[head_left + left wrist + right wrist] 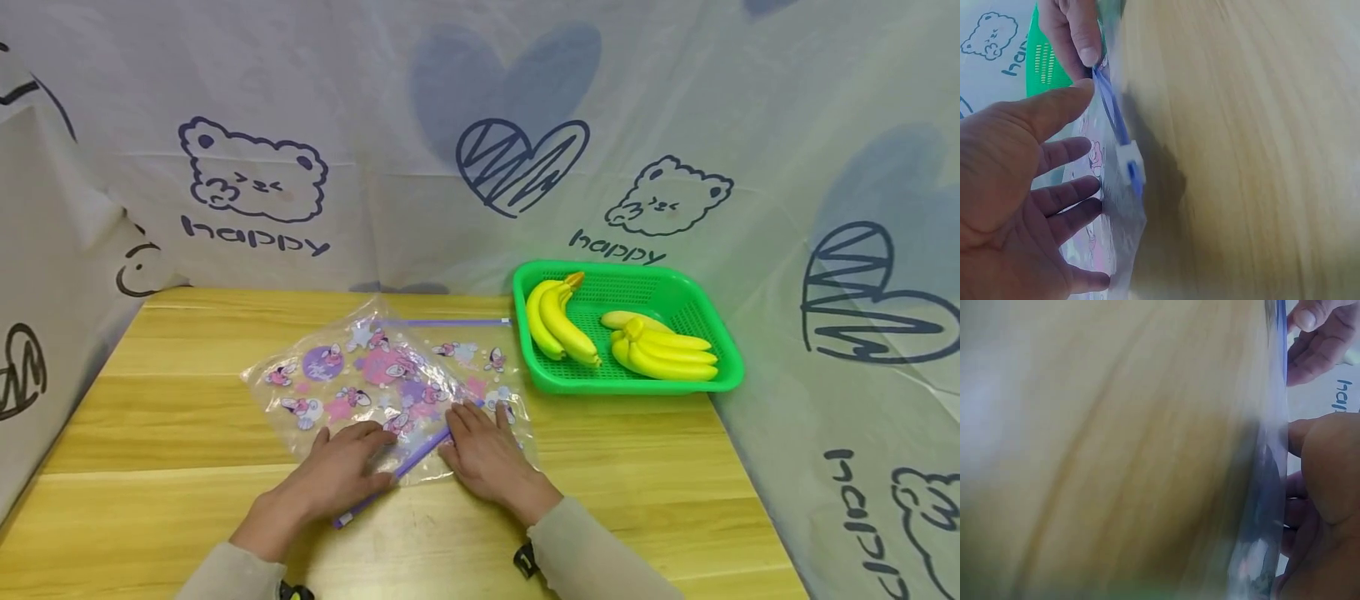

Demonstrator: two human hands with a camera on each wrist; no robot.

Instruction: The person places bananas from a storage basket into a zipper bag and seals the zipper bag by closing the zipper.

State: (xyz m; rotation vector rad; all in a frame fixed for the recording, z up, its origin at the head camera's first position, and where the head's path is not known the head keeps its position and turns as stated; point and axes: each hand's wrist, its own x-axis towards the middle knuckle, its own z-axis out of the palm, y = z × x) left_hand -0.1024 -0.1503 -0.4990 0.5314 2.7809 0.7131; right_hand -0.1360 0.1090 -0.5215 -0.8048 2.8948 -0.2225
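Observation:
A clear zip bag (337, 400) printed with pink and purple cartoon figures lies tilted over a second, similar zip bag (457, 337). The upper bag's purple zip strip (420, 454) runs diagonally between my hands, with a white slider (1130, 159) near its lower end. My left hand (341, 467) rests on the upper bag left of the strip; in the left wrist view its fingers are spread against the plastic. On the strip's right end lies my right hand (487, 454), fingers extended across the bag. Part of the lower bag is covered.
A green plastic basket (630, 387) at the back right holds several yellow bananas (663, 354). The wooden table (150, 433) meets a white printed cloth (390, 217) along its back and sides.

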